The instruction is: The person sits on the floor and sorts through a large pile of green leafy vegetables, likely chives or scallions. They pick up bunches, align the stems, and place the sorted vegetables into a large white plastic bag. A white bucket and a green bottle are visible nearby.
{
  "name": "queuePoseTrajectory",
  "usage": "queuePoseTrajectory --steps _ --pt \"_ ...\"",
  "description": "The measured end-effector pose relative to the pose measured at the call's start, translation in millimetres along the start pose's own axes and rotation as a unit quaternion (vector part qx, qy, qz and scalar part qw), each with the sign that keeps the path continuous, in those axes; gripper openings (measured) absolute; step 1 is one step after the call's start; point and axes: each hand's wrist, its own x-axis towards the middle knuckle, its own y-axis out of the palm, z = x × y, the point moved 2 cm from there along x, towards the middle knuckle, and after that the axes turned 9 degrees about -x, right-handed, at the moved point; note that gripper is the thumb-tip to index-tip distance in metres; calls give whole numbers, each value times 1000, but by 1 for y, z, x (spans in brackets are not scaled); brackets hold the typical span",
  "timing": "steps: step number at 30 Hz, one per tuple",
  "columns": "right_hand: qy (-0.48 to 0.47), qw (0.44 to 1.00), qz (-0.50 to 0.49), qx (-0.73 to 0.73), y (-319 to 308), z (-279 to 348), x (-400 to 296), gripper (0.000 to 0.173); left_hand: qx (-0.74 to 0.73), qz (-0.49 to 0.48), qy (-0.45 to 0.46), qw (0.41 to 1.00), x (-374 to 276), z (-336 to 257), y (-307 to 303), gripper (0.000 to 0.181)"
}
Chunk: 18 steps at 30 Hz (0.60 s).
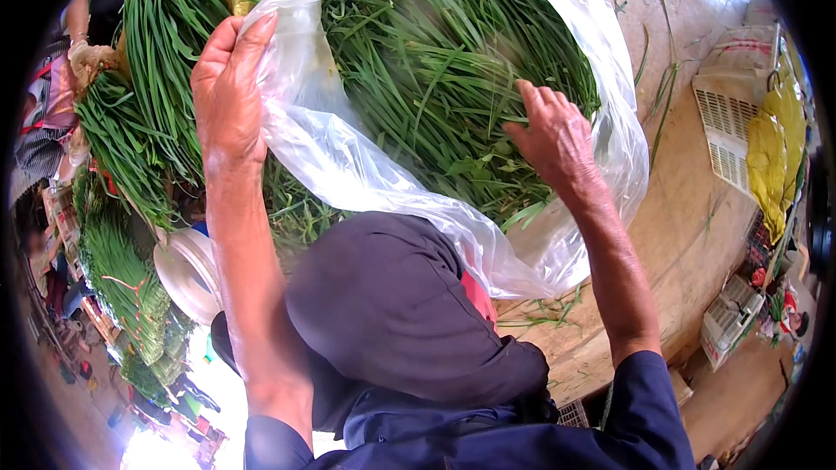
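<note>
A large clear plastic bag (pixel 627 98) stands with its mouth wide, filled with long green leafy stalks (pixel 424 78) that look like garlic chives. At the upper left of the bag, my left hand (pixel 232 85) grips the rolled rim between thumb and fingers. My right hand (pixel 555 130) is over the right part of the stalks, fingers spread and slightly bent; whether the fingertips touch the leaves I cannot tell. Nothing shows in its grasp. Part of the bag's near side is hidden behind a dark cap.
Bundled greens (pixel 163 65) are piled left of the bag, with more tied bundles (pixel 130 287) lower down. A white bucket (pixel 189 274) stands by my left forearm. Plastic crates (pixel 725 124) and a yellow sack (pixel 777 143) lie at the right. Another person sits at the far left.
</note>
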Motion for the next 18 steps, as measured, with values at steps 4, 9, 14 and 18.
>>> queuePoseTrajectory --steps 4,9,14,18 --pt "-13 999 21 34 25 12 -34 60 -5 2 -9 1000 -5 -7 -11 12" --pt "-89 986 117 79 58 42 -92 44 9 -7 -11 1000 -13 -16 -1 13" --pt "63 976 190 86 82 57 -113 58 53 47 -30 997 -17 -10 -8 14" --pt "144 975 146 84 104 53 -120 75 80 82 -53 992 -23 -7 -15 14"
